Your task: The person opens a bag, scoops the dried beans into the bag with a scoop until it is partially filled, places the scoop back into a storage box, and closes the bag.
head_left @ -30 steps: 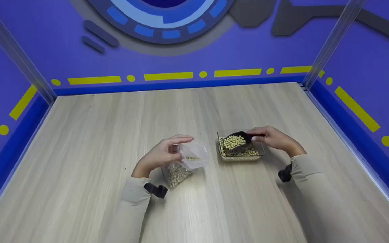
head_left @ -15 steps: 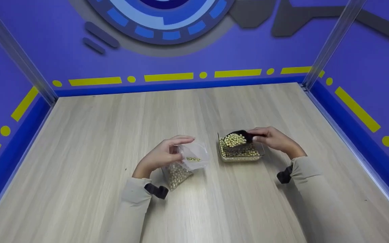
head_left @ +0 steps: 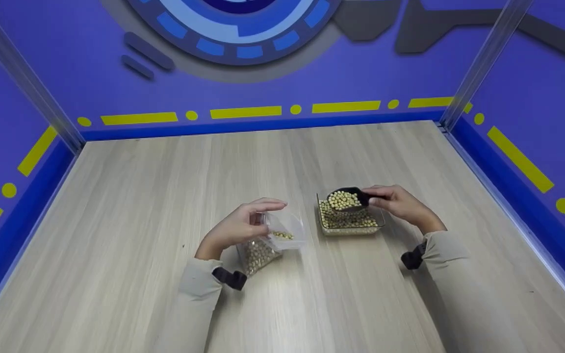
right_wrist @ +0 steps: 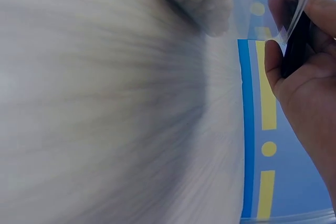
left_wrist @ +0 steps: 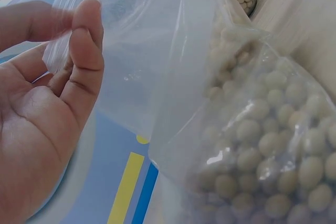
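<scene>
My left hand (head_left: pixel 238 225) grips the upper edge of a clear zip bag (head_left: pixel 287 226), its mouth spread toward the right. Pale yellow-green dried beans (left_wrist: pixel 273 145) fill the bag's lower part, which rests on the table. In my right hand (head_left: pixel 400 203) is the handle of a black scoop (head_left: pixel 365 197), heaped with the same beans (head_left: pixel 344 200). The scoop is over a clear rectangular container (head_left: pixel 351 231) that holds more beans. In the right wrist view, fingers curl round the black handle (right_wrist: pixel 298 43) behind the container's clear wall.
The wood-grain table (head_left: pixel 174 181) carries the bag and the container side by side, a short gap between them. Blue panels (head_left: pixel 272 88) with yellow marks enclose the back and sides. Each wrist wears a black camera mount (head_left: pixel 231 278).
The scoop has risen slightly and shifted a little right, levelling with its load of beans. My left hand and the bag's mouth have drifted slightly right.
</scene>
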Available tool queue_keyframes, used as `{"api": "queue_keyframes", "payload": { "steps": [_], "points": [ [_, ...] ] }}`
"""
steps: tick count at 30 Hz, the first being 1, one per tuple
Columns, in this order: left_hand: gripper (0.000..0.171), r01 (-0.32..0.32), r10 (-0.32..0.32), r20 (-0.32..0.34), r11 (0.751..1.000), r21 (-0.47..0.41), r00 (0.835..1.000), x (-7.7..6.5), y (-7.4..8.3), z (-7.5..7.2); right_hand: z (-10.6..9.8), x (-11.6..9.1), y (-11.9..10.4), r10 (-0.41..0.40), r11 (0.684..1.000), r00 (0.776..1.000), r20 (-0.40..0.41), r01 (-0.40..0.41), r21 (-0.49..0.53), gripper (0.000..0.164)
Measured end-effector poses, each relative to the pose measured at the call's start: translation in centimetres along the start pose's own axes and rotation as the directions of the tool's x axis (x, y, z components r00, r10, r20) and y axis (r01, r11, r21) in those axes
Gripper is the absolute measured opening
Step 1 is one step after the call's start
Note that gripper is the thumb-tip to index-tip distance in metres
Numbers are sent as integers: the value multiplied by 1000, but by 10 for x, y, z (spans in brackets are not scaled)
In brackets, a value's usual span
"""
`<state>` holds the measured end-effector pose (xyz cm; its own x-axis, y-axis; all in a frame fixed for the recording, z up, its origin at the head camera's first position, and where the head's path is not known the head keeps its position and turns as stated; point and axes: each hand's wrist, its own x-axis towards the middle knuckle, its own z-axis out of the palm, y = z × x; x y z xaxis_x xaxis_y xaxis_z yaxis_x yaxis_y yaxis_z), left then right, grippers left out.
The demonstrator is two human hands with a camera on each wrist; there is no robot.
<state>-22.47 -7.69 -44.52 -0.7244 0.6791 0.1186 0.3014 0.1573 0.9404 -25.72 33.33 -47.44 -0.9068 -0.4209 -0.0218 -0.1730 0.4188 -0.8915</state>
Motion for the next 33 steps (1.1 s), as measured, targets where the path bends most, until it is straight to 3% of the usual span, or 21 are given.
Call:
{"api": "queue_keyframes", "payload": {
  "steps": [11,27,33],
  "points": [
    [55,-4,4,-4,1000,16,1000,2,2,3,0,-1,1,-50,999,998,-25,50,3,42],
    [53,5,-5,-1,1000,-7,1000,4,0,4,-3,0,-22,-46,994,998,-41,42,-100,40],
    [53,8,-8,4,1000,-7,1000,4,1,4,4,3,-31,-47,995,999,-26,44,-90,39]
  ]
}}
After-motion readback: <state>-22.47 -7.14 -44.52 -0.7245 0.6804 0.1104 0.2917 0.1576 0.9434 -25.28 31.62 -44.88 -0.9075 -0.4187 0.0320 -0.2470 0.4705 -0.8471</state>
